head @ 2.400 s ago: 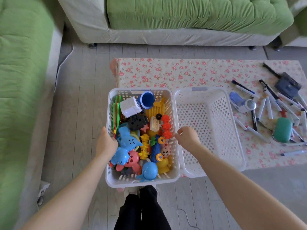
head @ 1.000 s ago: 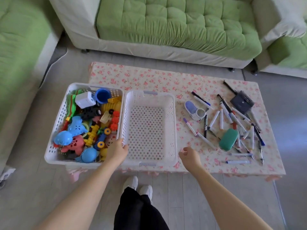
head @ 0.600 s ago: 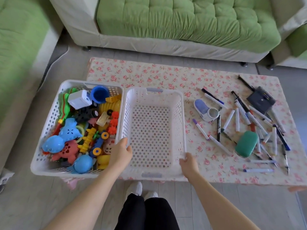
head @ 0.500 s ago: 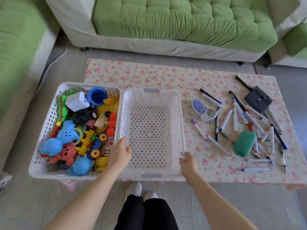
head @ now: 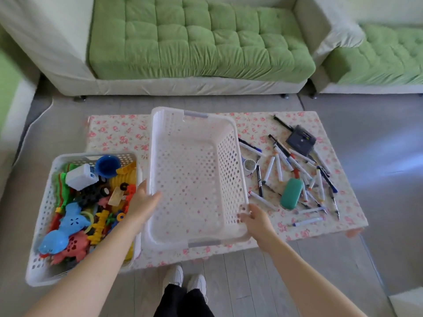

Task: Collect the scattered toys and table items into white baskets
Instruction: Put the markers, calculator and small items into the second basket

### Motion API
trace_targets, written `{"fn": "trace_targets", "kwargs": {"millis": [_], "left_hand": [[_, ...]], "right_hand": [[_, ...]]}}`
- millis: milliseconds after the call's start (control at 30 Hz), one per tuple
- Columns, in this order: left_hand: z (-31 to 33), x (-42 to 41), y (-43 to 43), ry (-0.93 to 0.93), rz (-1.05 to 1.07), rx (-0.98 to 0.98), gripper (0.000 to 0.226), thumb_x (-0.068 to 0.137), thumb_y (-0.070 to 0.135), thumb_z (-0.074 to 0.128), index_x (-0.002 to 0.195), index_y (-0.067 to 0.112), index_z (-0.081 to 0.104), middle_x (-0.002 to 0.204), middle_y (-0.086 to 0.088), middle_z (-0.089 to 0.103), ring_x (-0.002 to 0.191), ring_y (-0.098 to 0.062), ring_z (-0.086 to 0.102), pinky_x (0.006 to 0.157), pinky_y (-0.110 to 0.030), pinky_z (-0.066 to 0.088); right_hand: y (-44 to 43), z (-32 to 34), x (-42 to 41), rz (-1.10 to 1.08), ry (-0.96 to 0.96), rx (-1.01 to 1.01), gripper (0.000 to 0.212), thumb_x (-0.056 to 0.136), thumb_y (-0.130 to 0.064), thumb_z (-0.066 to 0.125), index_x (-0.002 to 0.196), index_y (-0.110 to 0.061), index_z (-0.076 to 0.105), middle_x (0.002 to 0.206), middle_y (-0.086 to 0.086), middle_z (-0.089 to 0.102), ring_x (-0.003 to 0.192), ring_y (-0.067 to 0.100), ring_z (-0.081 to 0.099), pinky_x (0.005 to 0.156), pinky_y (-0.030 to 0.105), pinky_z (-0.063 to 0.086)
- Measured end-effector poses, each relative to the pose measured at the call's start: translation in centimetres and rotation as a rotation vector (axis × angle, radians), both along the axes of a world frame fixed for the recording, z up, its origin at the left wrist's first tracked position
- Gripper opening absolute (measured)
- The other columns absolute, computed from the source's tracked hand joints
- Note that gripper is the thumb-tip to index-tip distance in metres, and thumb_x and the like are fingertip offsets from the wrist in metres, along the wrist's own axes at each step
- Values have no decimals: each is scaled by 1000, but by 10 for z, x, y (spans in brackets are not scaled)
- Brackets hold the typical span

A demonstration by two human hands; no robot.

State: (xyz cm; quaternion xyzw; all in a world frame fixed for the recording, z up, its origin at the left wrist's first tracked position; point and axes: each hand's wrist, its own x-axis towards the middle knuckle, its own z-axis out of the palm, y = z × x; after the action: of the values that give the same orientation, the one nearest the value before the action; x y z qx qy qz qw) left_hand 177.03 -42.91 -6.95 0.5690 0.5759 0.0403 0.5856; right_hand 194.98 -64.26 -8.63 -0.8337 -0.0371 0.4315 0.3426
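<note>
An empty white basket (head: 158, 138) is lifted off the floral table (head: 114, 133), tilted with its far end up. My left hand (head: 143, 203) grips its left rim and my right hand (head: 254, 219) grips its right rim near the front corner. A second white basket (head: 41, 225) full of colourful plastic toys sits at the table's left end, partly overhanging it. Several markers and pens (head: 280, 164) lie scattered on the right half of the table, with a green case (head: 291, 196), a dark pouch (head: 301, 140) and a small round tin (head: 250, 165).
A green tufted sofa (head: 196, 40) with pale arms stands behind the table, another sofa section (head: 377, 56) at the right and one at the far left. My white shoes (head: 185, 279) stand on grey floor at the table's front edge.
Both hands took hold of the empty basket's rims and raised it off the table, tilting it and shifting it right and away from the toy basket. The view tilted up.
</note>
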Motion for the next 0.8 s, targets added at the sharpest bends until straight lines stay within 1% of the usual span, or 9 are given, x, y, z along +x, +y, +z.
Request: {"fn": "trace_targets", "kwargs": {"millis": [67, 100, 133, 200, 300, 433, 533, 667, 800], "left_hand": [[14, 3, 4, -85, 2, 21, 47, 88, 18, 55, 132, 27, 42, 115, 2, 54, 81, -7, 51, 61, -22, 41], [20, 3, 7, -114, -1, 19, 47, 89, 17, 55, 133, 29, 42, 110, 6, 54, 80, -4, 50, 60, -20, 40], [25, 4, 10, -144, -6, 0, 47, 89, 17, 54, 133, 29, 43, 108, 9, 54, 82, -5, 51, 64, -21, 42], [36, 6, 15, -177, -14, -50, 45, 91, 20, 53, 133, 28, 42, 117, 5, 56, 99, -16, 55, 84, -35, 48], [44, 12, 18, -108, -48, -11, 44, 95, 22, 44, 138, 22, 36, 135, -7, 49, 118, -29, 49, 100, -50, 40], [49, 23, 20, -30, -70, 97, 44, 98, 19, 34, 142, 16, 32, 143, -11, 40, 127, -31, 40, 103, -46, 34], [50, 35, 24, -7, -60, 90, 46, 99, 20, 33, 144, 16, 27, 146, -9, 35, 131, -29, 36, 106, -44, 32], [45, 60, 26, 60, -5, 177, 44, 99, 20, 33, 142, 14, 32, 143, -10, 39, 125, -28, 41, 89, -34, 36], [33, 94, 31, 173, 86, 230, 44, 99, 22, 32, 142, 14, 31, 140, -12, 41, 105, -24, 52, 77, -30, 41]], "right_hand": [[0, 14, -1, -35, 3, 28, 16, 90, -6, 49, 103, -11, 57, 108, 24, 60, 77, 22, 51, 63, 34, 40], [0, 19, -3, -49, 5, 35, 17, 90, -5, 49, 103, -12, 57, 109, 23, 61, 77, 23, 51, 63, 34, 40], [0, 23, -5, -58, 1, 42, 17, 90, -5, 48, 103, -12, 57, 109, 22, 61, 77, 23, 51, 62, 34, 40], [1, 29, -9, -70, -6, 48, 18, 90, -4, 48, 104, -10, 57, 108, 22, 61, 77, 22, 51, 61, 33, 40], [2, 34, -15, -66, -10, 39, 17, 89, -4, 48, 104, -6, 57, 96, 19, 60, 74, 20, 50, 58, 29, 37], [2, 37, -8, -57, 1, 27, 19, 89, -9, 49, 106, -6, 56, 88, 11, 57, 72, 20, 48, 59, 30, 36], [8, 37, 9, -26, 47, 29, 24, 89, -19, 52, 112, -13, 56, 99, 12, 63, 74, 22, 55, 61, 30, 42], [25, 20, 51, -55, 138, 61, 21, 90, -25, 54, 109, -23, 45, 106, 9, 59, 75, 20, 57, 72, 35, 49], [30, -7, 108, 136, -45, -94, 47, 89, -28, 56, 131, -12, 45, 104, 5, 58, 74, 17, 54, 61, 25, 42]]}}
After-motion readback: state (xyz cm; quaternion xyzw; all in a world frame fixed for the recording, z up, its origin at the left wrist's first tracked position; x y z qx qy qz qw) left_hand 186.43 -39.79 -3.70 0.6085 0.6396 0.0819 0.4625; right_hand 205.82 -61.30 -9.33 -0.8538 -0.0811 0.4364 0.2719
